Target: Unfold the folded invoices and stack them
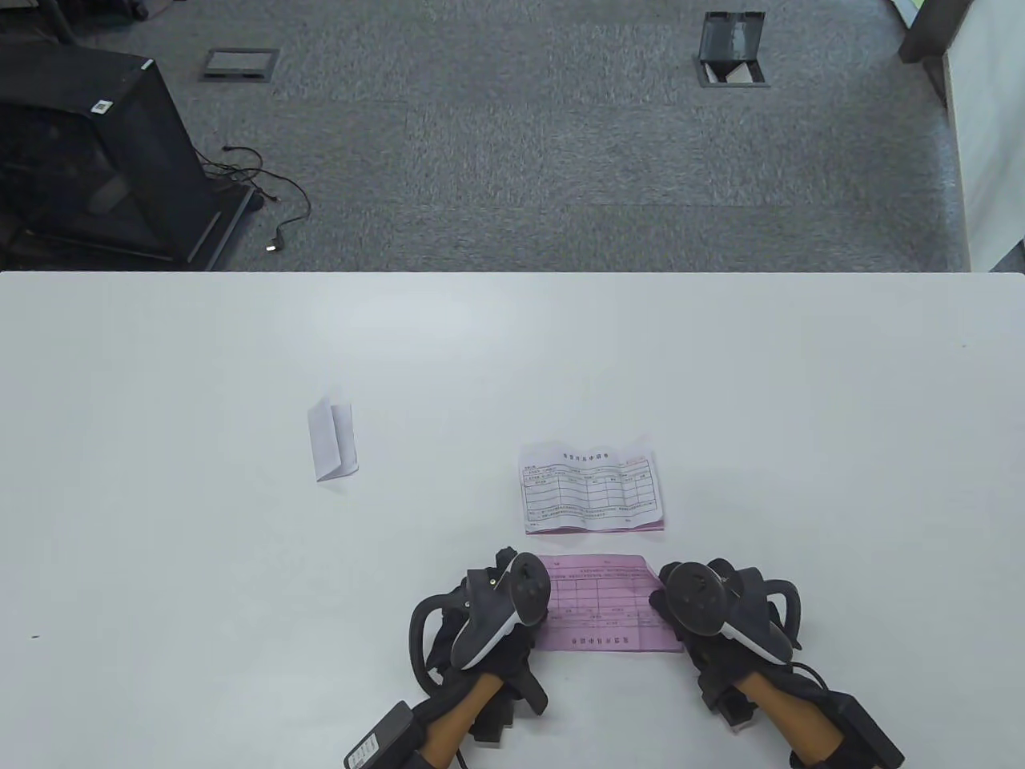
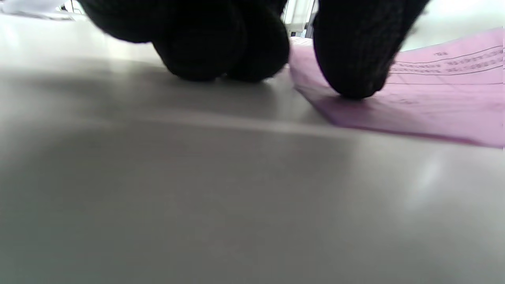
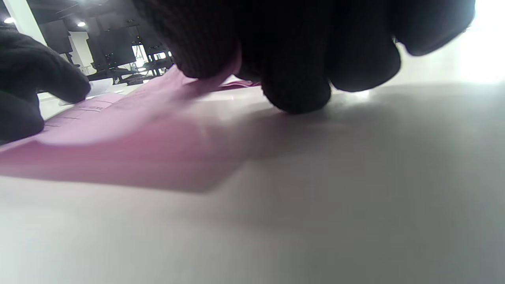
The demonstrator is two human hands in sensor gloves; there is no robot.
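White table [image 1: 160, 521] has a folded white slip [image 1: 332, 439] off around 10 o'clock from the hands, well apart, and a flattened stack of invoices [image 1: 591, 489] just past the pink invoice [image 1: 604, 602] at 12 o'clock. Pink sheet lies unfolded between both hands. Left hand [image 1: 500, 613] presses a fingertip [image 2: 351, 59] on its left edge; right hand [image 1: 709, 605] pinches its right edge, lifting it slightly.
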